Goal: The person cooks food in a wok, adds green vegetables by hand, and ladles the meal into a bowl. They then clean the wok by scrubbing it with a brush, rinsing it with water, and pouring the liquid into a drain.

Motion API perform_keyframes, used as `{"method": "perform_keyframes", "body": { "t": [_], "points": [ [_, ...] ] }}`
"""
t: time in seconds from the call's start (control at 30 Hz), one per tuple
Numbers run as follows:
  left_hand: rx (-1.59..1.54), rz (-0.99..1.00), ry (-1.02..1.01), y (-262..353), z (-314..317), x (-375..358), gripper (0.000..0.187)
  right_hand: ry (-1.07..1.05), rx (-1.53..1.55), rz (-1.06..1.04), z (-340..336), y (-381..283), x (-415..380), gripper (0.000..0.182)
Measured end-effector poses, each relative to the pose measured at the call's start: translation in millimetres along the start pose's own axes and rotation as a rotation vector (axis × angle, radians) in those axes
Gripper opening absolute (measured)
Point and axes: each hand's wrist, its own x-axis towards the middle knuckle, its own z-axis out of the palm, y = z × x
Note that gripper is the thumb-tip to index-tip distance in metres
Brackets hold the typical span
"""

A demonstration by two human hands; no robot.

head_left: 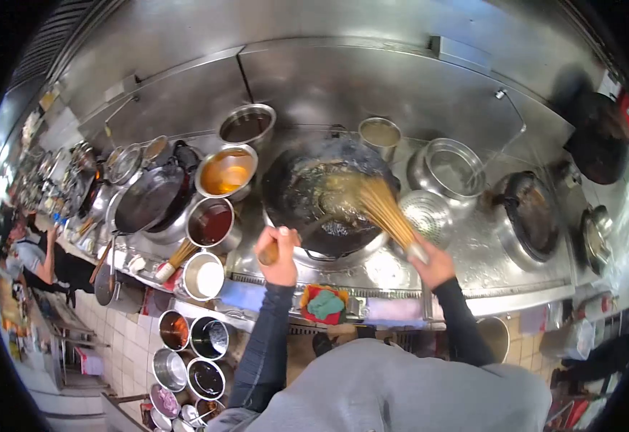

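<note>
A large dark wok point(332, 241) sits on the range in front of me, with water swirling inside it. My right hand point(432, 263) is wrapped round the white-bound end of a bamboo wok brush point(385, 209). The brush's splayed bristles reach into the water at the wok's right side. At the near left rim, my left hand point(280, 261) is closed on a wooden handle point(269, 253). That handle seems to belong to the wok, though the fingers hide where it joins.
Left of the wok stand steel pots of amber liquid point(228, 173) and red liquid point(211, 222). A perforated strainer point(427, 218) and a steel pot point(453, 169) are to the right. A green cloth point(325, 304) lies at the front edge. Another person point(30, 259) stands far left.
</note>
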Motion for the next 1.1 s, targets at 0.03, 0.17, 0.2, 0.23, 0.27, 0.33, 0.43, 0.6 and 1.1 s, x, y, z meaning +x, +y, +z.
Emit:
{"method": "perform_keyframes", "body": {
  "t": [0.03, 0.17, 0.2, 0.23, 0.27, 0.33, 0.43, 0.6, 1.1],
  "points": [
    [0.017, 0.005, 0.003, 1, 2, -2, 0.026, -0.036, -0.086, -0.182, 14, -12, 34, 0.048],
    [0.098, 0.012, 0.024, 9, 6, 2, 0.024, -0.365, -0.396, -0.315, 70, -18, 171, 0.036],
    [0.099, 0.023, 0.029, 2, 5, 8, 0.024, -0.327, -0.465, -0.271, 54, -42, 184, 0.032],
    [0.117, 0.055, 0.045, -10, 6, 16, 0.025, -0.273, -0.534, -0.234, 73, -48, 190, 0.029],
    [0.14, 0.074, 0.055, -21, 6, 20, 0.026, -0.227, -0.596, -0.186, 95, -49, 185, 0.027],
    [0.206, 0.089, 0.114, -16, 12, 35, 0.026, -0.191, -0.496, -0.287, 93, -55, 174, 0.025],
    [0.265, 0.124, 0.035, -19, 22, 53, 0.027, -0.166, -0.589, -0.116, 89, -50, 193, 0.024],
    [0.327, 0.133, -0.239, -16, 39, 94, 0.028, -0.201, -0.675, -0.139, 72, -22, 214, 0.022],
    [-0.07, 0.166, -0.377, -54, -30, 82, 0.026, -0.179, -0.628, -0.142, 49, -60, 235, 0.029]
  ]
}}
